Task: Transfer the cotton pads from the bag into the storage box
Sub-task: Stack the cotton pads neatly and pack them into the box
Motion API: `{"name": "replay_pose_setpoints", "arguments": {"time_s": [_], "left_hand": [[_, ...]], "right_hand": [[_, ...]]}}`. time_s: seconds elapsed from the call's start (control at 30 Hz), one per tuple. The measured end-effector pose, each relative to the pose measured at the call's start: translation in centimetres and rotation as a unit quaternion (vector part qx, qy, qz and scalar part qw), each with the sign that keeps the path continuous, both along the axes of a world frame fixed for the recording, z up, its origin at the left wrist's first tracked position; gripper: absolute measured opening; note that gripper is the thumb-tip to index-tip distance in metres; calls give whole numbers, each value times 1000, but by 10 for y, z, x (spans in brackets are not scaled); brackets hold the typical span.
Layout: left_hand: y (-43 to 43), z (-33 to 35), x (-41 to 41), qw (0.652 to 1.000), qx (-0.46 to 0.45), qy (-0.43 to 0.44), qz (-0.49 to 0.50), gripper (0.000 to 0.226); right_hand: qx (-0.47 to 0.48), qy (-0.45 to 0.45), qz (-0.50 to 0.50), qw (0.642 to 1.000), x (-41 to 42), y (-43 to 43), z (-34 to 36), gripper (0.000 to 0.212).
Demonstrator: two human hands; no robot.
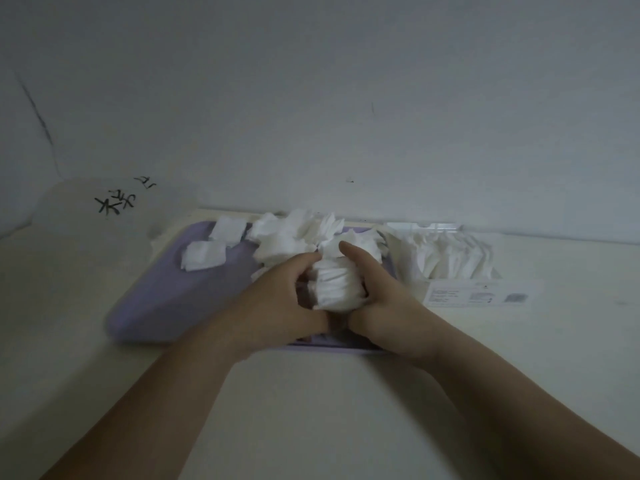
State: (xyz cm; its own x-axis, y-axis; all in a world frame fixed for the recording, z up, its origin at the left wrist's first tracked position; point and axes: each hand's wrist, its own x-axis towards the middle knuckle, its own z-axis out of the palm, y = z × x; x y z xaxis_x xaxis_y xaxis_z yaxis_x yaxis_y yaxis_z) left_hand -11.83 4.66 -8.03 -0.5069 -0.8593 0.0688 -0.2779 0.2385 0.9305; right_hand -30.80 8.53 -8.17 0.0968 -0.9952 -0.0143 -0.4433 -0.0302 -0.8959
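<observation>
A stack of white cotton pads [336, 284] is squeezed between my two hands over the purple tray [166, 289]. My left hand [277, 303] grips the stack from the left, fingers curled round it. My right hand [374, 292] grips it from the right, thumb up over the top. More loose cotton pads [287, 237] lie heaped at the tray's back, and two flat squares [204, 255] lie at its back left. A clear storage box [450, 258] with pads standing in it sits to the right of the tray. Its label [478, 295] faces me.
A white wall rises close behind the tray and box. On the left lies a pale object with black handwritten marks [117, 202]. The cream tabletop [311, 410] stretches toward me under my forearms.
</observation>
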Motion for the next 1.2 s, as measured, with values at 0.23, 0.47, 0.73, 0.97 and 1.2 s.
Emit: {"name": "replay_pose_setpoints", "arguments": {"time_s": [0.23, 0.47, 0.73, 0.97, 1.2], "left_hand": [[3, -4, -11, 999, -37, -5, 32, 90], [15, 2, -16, 999, -30, -5, 24, 82], [5, 32, -30, 993, -32, 80, 78, 44], [-5, 69, -83, 991, -8, 137, 5, 36], [-11, 84, -164, 995, -26, 94, -14, 24]], "right_hand": [[34, -83, -3, 996, 1, -3, 0, 96], [36, -118, -5, 992, 7, 4, 5, 98], [-39, -95, -15, 995, -16, 8, 49, 101], [-58, -77, 24, 995, -95, 5, 104, 36], [-34, -83, -10, 996, -170, 5, 113, 33]]}}
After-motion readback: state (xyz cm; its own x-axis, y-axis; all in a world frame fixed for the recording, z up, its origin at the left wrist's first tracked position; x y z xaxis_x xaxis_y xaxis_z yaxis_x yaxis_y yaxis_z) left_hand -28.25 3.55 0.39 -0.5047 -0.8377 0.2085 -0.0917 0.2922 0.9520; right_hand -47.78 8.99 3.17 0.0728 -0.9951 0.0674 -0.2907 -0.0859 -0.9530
